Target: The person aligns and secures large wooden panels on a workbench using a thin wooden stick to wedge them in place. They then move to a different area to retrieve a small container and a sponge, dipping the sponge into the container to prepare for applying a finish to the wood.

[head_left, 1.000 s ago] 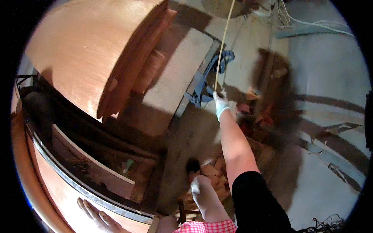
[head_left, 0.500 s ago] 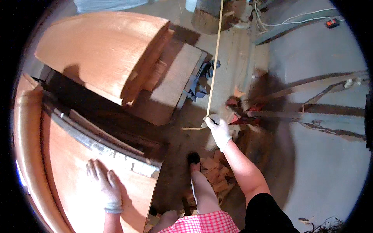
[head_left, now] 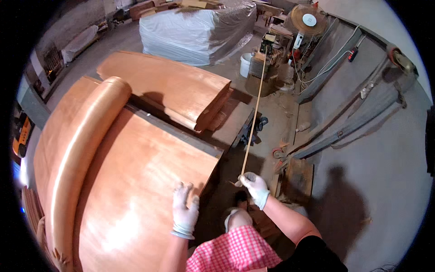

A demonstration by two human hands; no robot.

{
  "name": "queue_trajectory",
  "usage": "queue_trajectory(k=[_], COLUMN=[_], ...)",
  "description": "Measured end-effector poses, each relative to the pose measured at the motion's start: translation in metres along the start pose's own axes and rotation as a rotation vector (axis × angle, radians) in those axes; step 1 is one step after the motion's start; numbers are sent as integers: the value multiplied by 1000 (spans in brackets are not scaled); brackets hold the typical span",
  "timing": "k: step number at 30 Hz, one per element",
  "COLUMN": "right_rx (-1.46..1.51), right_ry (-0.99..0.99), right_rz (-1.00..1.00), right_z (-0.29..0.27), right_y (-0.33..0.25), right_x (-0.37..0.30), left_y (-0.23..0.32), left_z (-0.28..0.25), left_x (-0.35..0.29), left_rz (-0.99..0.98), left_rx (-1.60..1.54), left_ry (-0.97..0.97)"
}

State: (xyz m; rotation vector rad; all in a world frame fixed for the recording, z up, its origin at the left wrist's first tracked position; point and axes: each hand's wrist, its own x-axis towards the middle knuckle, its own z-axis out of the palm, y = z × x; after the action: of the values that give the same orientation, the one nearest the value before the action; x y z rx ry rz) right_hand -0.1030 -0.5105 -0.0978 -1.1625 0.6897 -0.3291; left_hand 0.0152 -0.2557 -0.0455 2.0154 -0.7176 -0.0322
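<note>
Right hand [head_left: 257,188]: gloved, closed with fingers and thumb pinching the near end of a yellow strip [head_left: 255,120].
Yellow strip: narrow, stretched straight above the floor from the right hand to the far side, its far end by a black box [head_left: 268,43].
Left hand [head_left: 185,211]: gloved, released, fingers spread over the right edge of a wood sheet [head_left: 149,181]; whether it touches, I cannot tell.
Wood sheet: broad, smooth, left of the strip, with a rolled sheet [head_left: 84,149] lying along its left part.
Far side: curved stacked sheets [head_left: 167,86], then a plastic-wrapped pile [head_left: 195,34]; white bucket [head_left: 245,65] and fan [head_left: 309,20] near the black box.
</note>
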Motion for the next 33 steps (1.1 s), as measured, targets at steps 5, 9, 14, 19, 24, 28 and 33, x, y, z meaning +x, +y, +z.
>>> queue_trajectory(k=[5,9,14,19,24,28,33], right_rx=[-93,-15,88,90,-32,-544,-845], right_ry=[-227,-455,-594,-692,-831,-1156,-1408], right_rz=[73,169,283,305,364,222,-109], right_z=[69,135,189,211,224,218,229], right_y=[-5,13,45,74,99,90,15], right_x=[-160,-258,-353,-411,-452,-445,-449], left_y=[30,58,75,109,103,97,78], left_z=[-34,-104,-167,-233,-257,-273,-298], left_x=[-142,-223,-326,-415,-485,-518,-523], left_rz=[-132,-73,-405,-506,-505,-584,-671], left_rx=[-415,-356,-594,-530,-595,-683,-698], left_ry=[-62,-52,53,64,90,235,249])
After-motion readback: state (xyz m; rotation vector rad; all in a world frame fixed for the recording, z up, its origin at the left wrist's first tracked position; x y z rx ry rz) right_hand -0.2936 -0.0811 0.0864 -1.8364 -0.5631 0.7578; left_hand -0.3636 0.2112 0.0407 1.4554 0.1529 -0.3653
